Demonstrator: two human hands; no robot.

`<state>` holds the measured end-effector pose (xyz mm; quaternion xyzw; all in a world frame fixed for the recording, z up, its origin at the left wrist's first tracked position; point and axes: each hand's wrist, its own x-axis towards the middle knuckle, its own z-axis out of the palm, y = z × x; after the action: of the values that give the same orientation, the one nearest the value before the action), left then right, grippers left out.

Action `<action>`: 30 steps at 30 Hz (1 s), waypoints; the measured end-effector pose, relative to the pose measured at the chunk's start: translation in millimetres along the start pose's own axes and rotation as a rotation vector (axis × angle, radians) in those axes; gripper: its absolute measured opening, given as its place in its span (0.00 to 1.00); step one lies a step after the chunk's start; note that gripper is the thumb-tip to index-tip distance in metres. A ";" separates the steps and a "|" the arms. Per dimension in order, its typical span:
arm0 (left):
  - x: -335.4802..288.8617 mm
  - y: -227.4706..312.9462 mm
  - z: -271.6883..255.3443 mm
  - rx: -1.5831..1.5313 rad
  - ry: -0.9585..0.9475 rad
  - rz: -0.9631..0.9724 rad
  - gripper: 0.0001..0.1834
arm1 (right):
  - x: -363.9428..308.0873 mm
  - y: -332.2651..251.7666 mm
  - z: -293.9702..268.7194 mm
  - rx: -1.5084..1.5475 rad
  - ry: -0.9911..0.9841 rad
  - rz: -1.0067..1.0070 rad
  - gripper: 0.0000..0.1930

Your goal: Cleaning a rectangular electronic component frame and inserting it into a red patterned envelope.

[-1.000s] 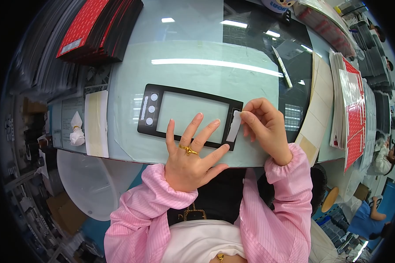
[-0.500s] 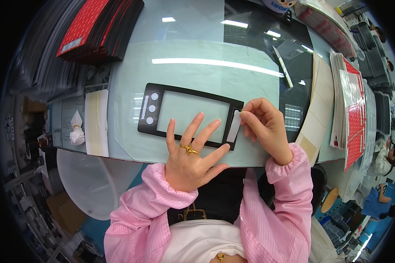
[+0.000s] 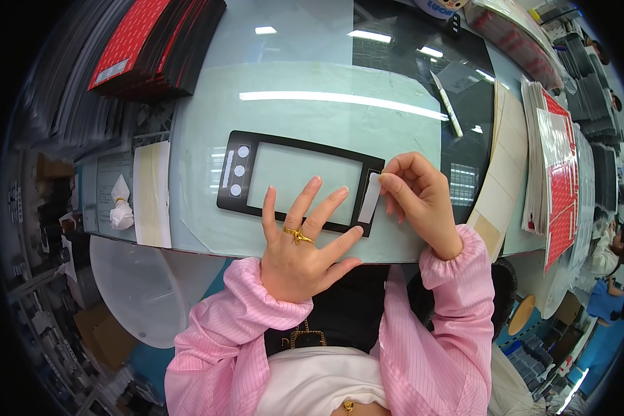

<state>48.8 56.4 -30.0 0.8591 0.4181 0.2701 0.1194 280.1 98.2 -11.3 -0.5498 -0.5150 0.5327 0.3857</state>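
A black-bordered rectangular panel [image 3: 305, 145] with a clear window lies flat on the table, three pale round spots at its left end. Across its near edge my left hand [image 3: 301, 239] rests with fingers spread, fingertips on the window and the near right corner. A narrow pale strip [image 3: 369, 201] lies along the panel's right border. My right hand [image 3: 416, 191] pinches the strip's upper end between thumb and forefinger, its other fingers curled. Whether the strip's lower part is stuck to the border, I cannot tell.
A white-handled knife or pen [image 3: 447, 104] lies on the dark sheet beyond my right hand. Red and black stacked panels [image 3: 145, 48] stand at the far left. On the left lie a cream strip pad [image 3: 152, 194] and crumpled tissue [image 3: 121, 204]. Stacked red-and-white sheets [image 3: 551, 166] are at right.
The pale strip has shifted slightly at its upper end, covering more of the dark spot there. My right hand has risen a little; my left hand has hardly moved.
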 end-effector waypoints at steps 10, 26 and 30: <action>0.2 -0.4 0.7 -0.013 0.001 0.002 0.20 | 0.1 0.2 0.7 0.013 0.011 0.003 0.05; 2.3 1.4 -1.9 0.012 -0.045 -0.010 0.22 | -0.5 0.8 0.8 0.006 0.013 -0.012 0.05; 4.5 1.8 -4.7 -0.006 -0.059 -0.027 0.22 | -1.5 1.0 1.9 -0.048 0.009 -0.049 0.05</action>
<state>49.6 58.7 -23.7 0.8607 0.4250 0.2441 0.1379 278.5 96.4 -12.3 -0.5484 -0.5392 0.5079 0.3879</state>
